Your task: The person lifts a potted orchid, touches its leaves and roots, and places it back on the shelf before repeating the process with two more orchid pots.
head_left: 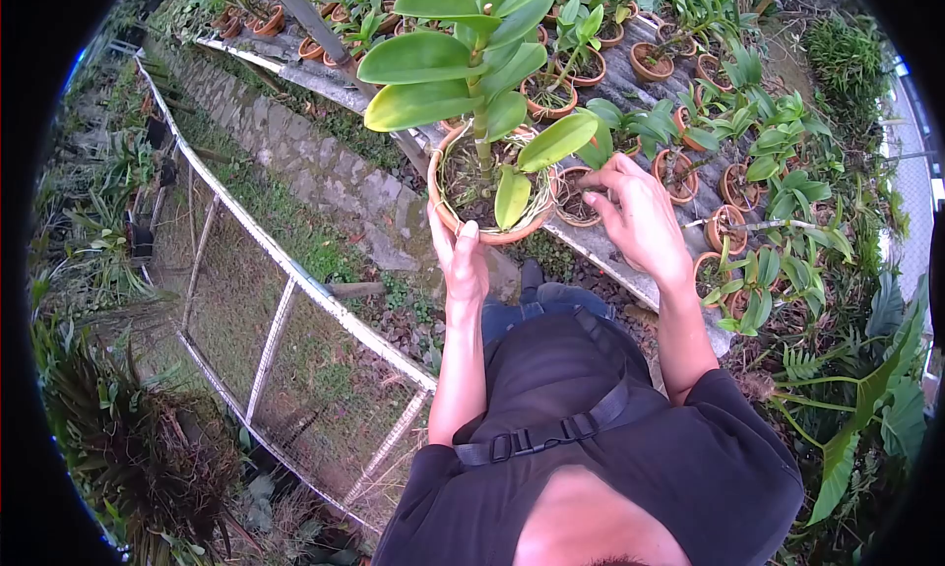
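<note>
Black shirt [591, 428] nearest, the left hand [460, 261] grips the large potted plant [482, 123] by its rim near the bench edge [615, 268], the right hand's [640, 217] fingers half-curled at a small pot [576, 210], open ground showing toward the white rail [295, 271].

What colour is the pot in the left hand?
Terracotta orange-brown pot, showing best in the head view.

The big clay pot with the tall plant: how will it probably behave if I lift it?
The pot may tip easily, because the tall stem and broad leaves rise far above it. It looks like baked clay, so a knock could chip it. The leaves look thick and glossy, so probably rather stiff.
</note>
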Available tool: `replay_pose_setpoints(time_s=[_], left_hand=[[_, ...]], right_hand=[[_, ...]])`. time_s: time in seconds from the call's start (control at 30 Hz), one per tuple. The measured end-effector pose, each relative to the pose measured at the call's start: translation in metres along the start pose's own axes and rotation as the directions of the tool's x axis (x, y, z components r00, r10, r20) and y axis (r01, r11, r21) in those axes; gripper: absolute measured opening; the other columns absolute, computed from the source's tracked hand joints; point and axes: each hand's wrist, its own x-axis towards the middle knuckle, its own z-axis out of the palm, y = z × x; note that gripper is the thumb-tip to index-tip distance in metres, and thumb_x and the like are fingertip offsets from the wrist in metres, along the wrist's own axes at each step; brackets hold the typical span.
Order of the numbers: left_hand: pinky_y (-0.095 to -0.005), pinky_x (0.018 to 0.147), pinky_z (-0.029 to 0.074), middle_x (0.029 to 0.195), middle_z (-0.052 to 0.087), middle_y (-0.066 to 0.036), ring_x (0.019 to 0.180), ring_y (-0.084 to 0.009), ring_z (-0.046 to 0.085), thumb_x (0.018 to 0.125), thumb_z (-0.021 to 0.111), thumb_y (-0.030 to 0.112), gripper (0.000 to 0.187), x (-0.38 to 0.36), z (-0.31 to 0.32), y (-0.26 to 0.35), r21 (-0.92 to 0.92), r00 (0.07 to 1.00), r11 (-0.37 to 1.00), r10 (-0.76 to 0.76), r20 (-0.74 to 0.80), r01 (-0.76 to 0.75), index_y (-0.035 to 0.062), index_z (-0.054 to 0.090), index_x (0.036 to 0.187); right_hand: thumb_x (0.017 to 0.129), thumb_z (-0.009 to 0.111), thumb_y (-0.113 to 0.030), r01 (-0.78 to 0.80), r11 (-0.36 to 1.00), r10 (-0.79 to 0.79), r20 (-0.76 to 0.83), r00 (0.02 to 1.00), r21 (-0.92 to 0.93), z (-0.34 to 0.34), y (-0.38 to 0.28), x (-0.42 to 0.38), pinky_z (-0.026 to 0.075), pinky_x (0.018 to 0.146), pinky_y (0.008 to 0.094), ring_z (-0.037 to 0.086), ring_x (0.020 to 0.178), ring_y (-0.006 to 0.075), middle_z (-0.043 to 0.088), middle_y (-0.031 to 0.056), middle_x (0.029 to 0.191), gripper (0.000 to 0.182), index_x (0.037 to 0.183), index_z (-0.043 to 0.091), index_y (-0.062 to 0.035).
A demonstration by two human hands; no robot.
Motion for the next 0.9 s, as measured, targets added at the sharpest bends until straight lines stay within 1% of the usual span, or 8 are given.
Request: replay_pose_setpoints(time_s=[0.13,0.23,0.27,0.4,0.53,0.7,0.8,0.9], left_hand=[[-0.0403,0.111,0.034,0.143,0.039,-0.012,0.131,-0.0237,0.042,0.083,0.069,0.026,0.083,0.001,0.004,-0.001,-0.044,1.0,0.999,-0.014,0.018,0.015,0.0039,0.023,0.149],[-0.0398,0.112,0.03,0.143,0.039,-0.011,0.132,-0.0232,0.04,0.081,0.073,0.026,0.087,0.001,0.007,-0.006,-0.013,1.0,1.0,0.002,0.023,-0.002,0.0035,0.024,0.149],[-0.0401,0.112,0.03,0.142,0.039,-0.011,0.132,-0.0235,0.039,0.08,0.073,0.026,0.088,0.0,0.009,-0.009,0.012,1.0,1.0,0.012,0.02,-0.012,0.0032,0.024,0.149],[-0.0421,0.113,0.029,0.144,0.036,-0.014,0.133,-0.0256,0.038,0.078,0.072,0.027,0.091,-0.001,0.022,-0.008,0.039,0.998,0.997,0.061,0.025,-0.062,0.0025,0.021,0.15],[-0.0419,0.113,0.031,0.144,0.035,-0.016,0.133,-0.0262,0.039,0.079,0.072,0.027,0.092,0.001,0.024,-0.01,0.092,0.982,0.979,0.178,0.064,-0.184,0.0015,0.02,0.15],[-0.0413,0.111,0.033,0.143,0.037,-0.015,0.131,-0.0256,0.041,0.079,0.073,0.025,0.091,-0.005,0.017,-0.011,0.075,0.996,0.994,0.086,-0.002,-0.086,0.0011,0.021,0.149],[-0.0409,0.111,0.033,0.142,0.038,-0.014,0.13,-0.0247,0.042,0.079,0.073,0.024,0.089,-0.005,0.016,-0.006,0.022,0.998,0.999,0.036,-0.044,-0.035,0.0011,0.023,0.148],[-0.0401,0.112,0.031,0.142,0.039,-0.013,0.13,-0.0236,0.041,0.08,0.072,0.023,0.086,-0.004,0.008,-0.007,-0.007,0.998,0.999,0.036,-0.051,-0.037,0.0014,0.024,0.148]], right_hand=[[0.082,0.069,-0.012,-0.012,0.976,0.011,0.006,1.0,0.219,-0.005,-0.018,0.005,0.048,0.075,0.041,0.063,0.082,0.0326,0.062,0.0142,0.088,0.015,0.094,0.071,-0.0024],[0.081,0.07,-0.011,0.07,0.973,-0.078,0.031,0.996,0.221,0.011,-0.022,0.008,0.049,0.067,0.0387,0.064,0.073,0.0295,0.064,0.0148,0.083,0.018,0.094,0.069,0.0016],[0.079,0.073,-0.016,0.036,0.992,-0.044,0.063,0.997,0.122,0.015,-0.027,0.01,0.05,0.067,0.0409,0.064,0.073,0.0341,0.065,0.0155,0.076,0.019,0.084,0.068,0.0017],[0.076,0.075,-0.024,-0.037,0.999,0.039,0.064,0.997,-0.029,0.046,-0.019,0.01,0.05,0.069,0.0441,0.064,0.075,0.0369,0.065,0.0155,0.07,0.021,0.078,0.07,-0.0037],[0.077,0.075,-0.024,-0.061,0.998,0.059,0.07,0.996,0.028,0.05,-0.018,0.009,0.049,0.07,0.0453,0.064,0.073,0.0365,0.067,0.0151,0.075,0.019,0.083,0.072,-0.0062],[0.077,0.074,-0.022,-0.029,0.996,0.023,0.077,0.997,0.082,0.058,-0.018,0.009,0.048,0.075,0.0433,0.063,0.081,0.0354,0.067,0.0164,0.086,0.017,0.086,0.073,-0.0076],[0.083,0.071,-0.015,-0.123,0.961,0.063,0.238,0.969,0.247,0.047,-0.021,0.012,0.049,0.076,0.0341,0.066,0.083,0.0229,0.068,0.0099,0.088,0.014,0.091,0.071,-0.0043],[0.085,0.065,-0.008,-0.257,0.622,0.043,0.295,0.954,0.74,0.058,-0.006,0.01,0.042,0.058,0.0275,0.054,0.061,0.0096,0.06,0.0002,0.071,0.011,0.09,0.067,0.0021]])
